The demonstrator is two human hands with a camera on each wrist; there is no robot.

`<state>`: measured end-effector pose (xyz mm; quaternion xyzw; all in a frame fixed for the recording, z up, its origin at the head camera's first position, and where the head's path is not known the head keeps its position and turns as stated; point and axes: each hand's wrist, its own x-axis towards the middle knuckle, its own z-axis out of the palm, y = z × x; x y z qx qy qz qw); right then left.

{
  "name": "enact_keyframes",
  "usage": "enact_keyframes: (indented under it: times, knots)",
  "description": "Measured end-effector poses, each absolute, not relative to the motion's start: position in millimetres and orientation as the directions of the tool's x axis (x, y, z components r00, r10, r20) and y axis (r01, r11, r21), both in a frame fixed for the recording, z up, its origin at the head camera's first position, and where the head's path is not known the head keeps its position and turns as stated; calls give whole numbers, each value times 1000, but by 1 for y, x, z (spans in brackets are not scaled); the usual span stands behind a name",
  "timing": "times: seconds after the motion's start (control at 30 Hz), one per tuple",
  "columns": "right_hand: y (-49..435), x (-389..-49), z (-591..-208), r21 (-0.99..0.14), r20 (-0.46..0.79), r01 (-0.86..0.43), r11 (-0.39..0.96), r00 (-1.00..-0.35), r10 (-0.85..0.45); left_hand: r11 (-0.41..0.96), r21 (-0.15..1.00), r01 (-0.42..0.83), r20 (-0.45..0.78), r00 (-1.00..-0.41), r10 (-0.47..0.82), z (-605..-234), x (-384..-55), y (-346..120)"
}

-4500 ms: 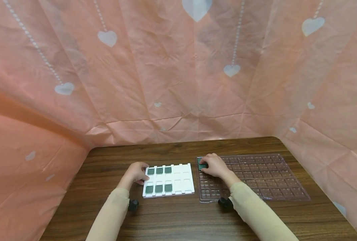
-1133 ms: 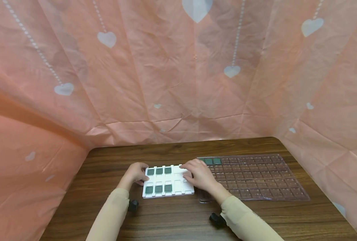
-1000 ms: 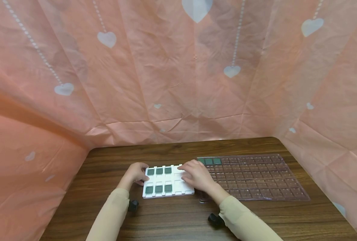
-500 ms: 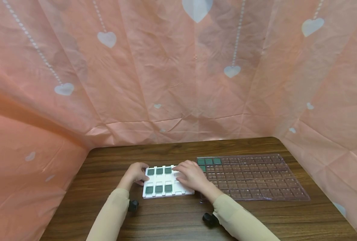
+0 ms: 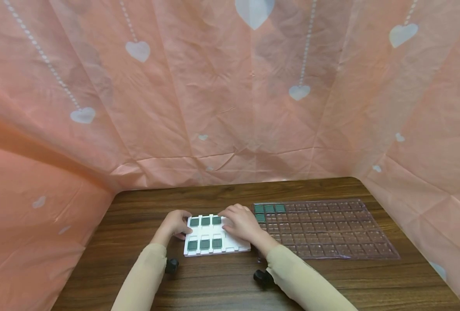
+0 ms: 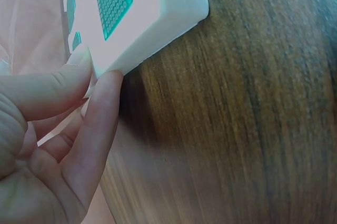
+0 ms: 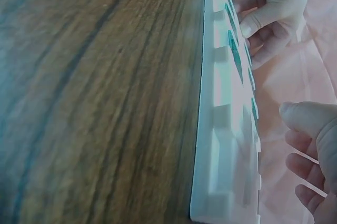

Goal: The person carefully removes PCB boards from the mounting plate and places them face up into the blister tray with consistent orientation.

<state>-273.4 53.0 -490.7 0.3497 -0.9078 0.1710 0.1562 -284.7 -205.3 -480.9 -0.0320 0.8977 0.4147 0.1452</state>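
A white tray with shallow pockets lies flat on the table, small green perforated circuit boards sitting in its left and middle pockets. My left hand holds the tray's left end; in the left wrist view its thumb and a finger pinch the corner beside a green board. My right hand hovers over the tray's right half, fingertips close to the last board of the far row. In the right wrist view that hand's thumb is extended, its fingers loosely bent, with nothing visible between them.
Right of the white tray lies a clear plastic tray with many square cells. Several green boards fill its far left corner. Pink heart-printed fabric surrounds the brown wooden table at the back and sides.
My right hand has gone from the clear tray's far left corner leftward over the white tray. Several boards, previously hidden by it, now show in the clear tray. My left hand stays put.
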Motion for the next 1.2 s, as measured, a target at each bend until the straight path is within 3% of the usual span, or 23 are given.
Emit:
enact_keyframes:
  times: [1.2]
  knots:
    - [28,-288,-494,-196,279,-601,775,-791,-544,656,735,-171,-283,-957,68,-479,-282,-206]
